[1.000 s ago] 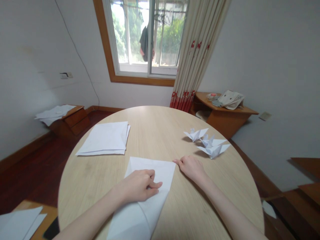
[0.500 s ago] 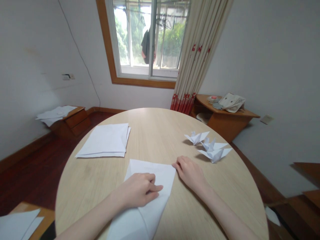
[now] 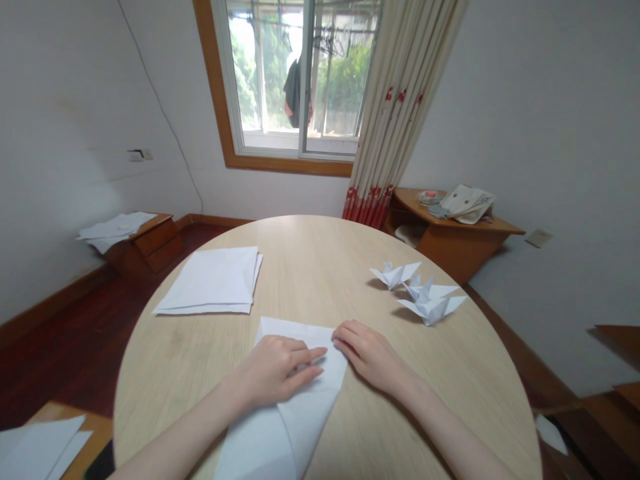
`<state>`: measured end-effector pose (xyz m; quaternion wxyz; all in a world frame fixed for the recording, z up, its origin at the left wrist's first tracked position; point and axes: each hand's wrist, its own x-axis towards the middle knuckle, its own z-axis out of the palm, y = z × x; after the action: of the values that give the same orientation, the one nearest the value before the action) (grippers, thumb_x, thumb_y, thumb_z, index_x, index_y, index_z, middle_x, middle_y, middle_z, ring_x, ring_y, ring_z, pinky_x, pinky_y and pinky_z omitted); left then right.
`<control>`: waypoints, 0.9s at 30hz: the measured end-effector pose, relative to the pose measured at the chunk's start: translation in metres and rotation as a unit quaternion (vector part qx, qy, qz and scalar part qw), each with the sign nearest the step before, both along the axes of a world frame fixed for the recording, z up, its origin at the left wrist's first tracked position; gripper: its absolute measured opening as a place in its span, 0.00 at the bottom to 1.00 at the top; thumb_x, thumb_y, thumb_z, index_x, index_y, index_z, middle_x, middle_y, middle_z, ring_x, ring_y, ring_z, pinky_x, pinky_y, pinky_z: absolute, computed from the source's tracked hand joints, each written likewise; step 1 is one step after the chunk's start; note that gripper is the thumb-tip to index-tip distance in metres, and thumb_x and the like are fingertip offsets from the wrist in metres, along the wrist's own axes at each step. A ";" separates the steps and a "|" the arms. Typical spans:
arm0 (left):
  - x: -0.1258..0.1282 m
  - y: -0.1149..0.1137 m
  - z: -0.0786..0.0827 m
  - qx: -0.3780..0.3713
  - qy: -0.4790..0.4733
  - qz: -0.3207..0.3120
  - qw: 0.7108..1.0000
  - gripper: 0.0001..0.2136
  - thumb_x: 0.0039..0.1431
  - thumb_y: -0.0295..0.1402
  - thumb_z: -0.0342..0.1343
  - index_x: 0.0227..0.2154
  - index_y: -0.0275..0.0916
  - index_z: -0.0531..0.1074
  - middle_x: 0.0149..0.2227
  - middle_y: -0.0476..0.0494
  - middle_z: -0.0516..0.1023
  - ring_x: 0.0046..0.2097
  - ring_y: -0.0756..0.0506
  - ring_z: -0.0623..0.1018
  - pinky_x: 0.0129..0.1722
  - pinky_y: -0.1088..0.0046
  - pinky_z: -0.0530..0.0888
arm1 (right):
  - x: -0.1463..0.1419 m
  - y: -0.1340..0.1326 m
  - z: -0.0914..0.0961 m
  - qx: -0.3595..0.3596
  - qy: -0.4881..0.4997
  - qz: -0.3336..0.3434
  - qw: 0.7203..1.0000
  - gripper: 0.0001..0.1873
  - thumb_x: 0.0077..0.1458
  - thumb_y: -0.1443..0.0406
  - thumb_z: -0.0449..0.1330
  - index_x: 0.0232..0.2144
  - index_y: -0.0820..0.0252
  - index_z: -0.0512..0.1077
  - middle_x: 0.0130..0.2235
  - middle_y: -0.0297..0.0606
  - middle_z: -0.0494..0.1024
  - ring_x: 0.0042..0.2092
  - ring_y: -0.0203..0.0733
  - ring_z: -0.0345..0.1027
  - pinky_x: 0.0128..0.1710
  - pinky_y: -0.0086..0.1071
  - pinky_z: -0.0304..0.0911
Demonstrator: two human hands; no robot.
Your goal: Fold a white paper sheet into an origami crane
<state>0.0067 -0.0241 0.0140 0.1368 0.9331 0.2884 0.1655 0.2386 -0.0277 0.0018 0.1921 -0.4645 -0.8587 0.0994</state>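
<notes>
A folded sheet of white paper lies at the near middle of the round table, running off the bottom of the view. My left hand rests on top of it with fingers stretched out and parted, palm down. At the sheet's upper right corner, my right hand has its fingers bent together over the edge, gripping the paper there; the corner itself is covered. Several white paper cranes stand in a cluster to the right, beyond my right hand.
A stack of white paper sits on the left of the round wooden table. Behind it on the right, a corner desk holds a pale cloth bag. More sheets lie low at the left edge.
My right hand has shifted left, over the sheet's upper right corner. My left hand has moved slightly up and left, with its fingers straighter.
</notes>
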 end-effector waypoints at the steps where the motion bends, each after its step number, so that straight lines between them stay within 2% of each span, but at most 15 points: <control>1: -0.001 0.000 0.001 -0.004 -0.013 0.007 1.000 0.18 0.68 0.42 0.42 0.52 0.42 0.71 0.32 0.45 0.79 0.32 0.48 0.77 0.33 0.75 0.69 | 0.000 0.000 0.001 -0.002 -0.002 -0.002 1.000 0.09 0.63 0.69 0.49 0.36 0.60 0.70 0.38 0.40 0.75 0.41 0.42 0.68 0.41 0.34 0.63; 6: -0.004 -0.002 0.006 -0.026 -0.066 0.050 0.996 0.23 0.69 0.43 0.36 0.51 0.40 0.73 0.33 0.44 0.81 0.33 0.47 0.79 0.35 0.74 0.71 | -0.001 -0.001 0.004 -0.007 -0.001 -0.011 1.000 0.10 0.63 0.69 0.49 0.36 0.60 0.70 0.38 0.40 0.75 0.41 0.42 0.68 0.42 0.35 0.63; 9: -0.003 -0.002 0.005 -0.046 -0.083 0.085 0.992 0.21 0.69 0.41 0.38 0.51 0.40 0.72 0.36 0.44 0.82 0.34 0.47 0.79 0.35 0.74 0.71 | -0.001 0.000 0.004 0.000 -0.002 -0.012 1.000 0.09 0.63 0.69 0.50 0.36 0.60 0.70 0.38 0.41 0.75 0.41 0.42 0.69 0.42 0.35 0.63; 12: 0.000 -0.002 0.001 -0.060 -0.062 0.108 0.990 0.18 0.68 0.38 0.41 0.53 0.41 0.71 0.37 0.44 0.82 0.34 0.46 0.79 0.35 0.73 0.72 | 0.000 0.001 0.003 0.011 -0.005 -0.012 1.000 0.10 0.64 0.68 0.50 0.36 0.60 0.71 0.38 0.41 0.76 0.41 0.43 0.69 0.42 0.35 0.63; 17: 0.007 -0.003 -0.003 -0.044 0.010 0.079 0.996 0.16 0.66 0.34 0.45 0.52 0.41 0.70 0.47 0.43 0.78 0.46 0.42 0.77 0.44 0.66 0.72 | 0.001 0.002 0.000 0.032 -0.008 -0.020 0.999 0.11 0.64 0.68 0.48 0.35 0.61 0.70 0.37 0.41 0.76 0.40 0.43 0.69 0.41 0.35 0.62; 23: 0.009 -0.004 0.000 -0.015 0.058 0.061 0.996 0.16 0.64 0.35 0.48 0.52 0.39 0.69 0.50 0.41 0.76 0.48 0.39 0.75 0.47 0.60 0.71 | 0.001 0.000 0.003 0.022 -0.020 -0.038 0.999 0.14 0.65 0.66 0.46 0.35 0.60 0.71 0.36 0.40 0.76 0.38 0.42 0.69 0.38 0.34 0.62; 27: 0.009 -0.003 -0.004 -0.020 0.062 0.066 0.996 0.20 0.62 0.38 0.52 0.55 0.37 0.66 0.56 0.38 0.71 0.55 0.38 0.71 0.54 0.57 0.67 | -0.001 -0.002 0.005 -0.005 -0.026 -0.043 0.999 0.13 0.65 0.65 0.47 0.36 0.59 0.71 0.36 0.39 0.76 0.38 0.41 0.71 0.37 0.32 0.62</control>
<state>0.0158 -0.0271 0.0103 0.1259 0.9176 0.3605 0.1100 0.2376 -0.0297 0.0069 0.1716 -0.5040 -0.8424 0.0831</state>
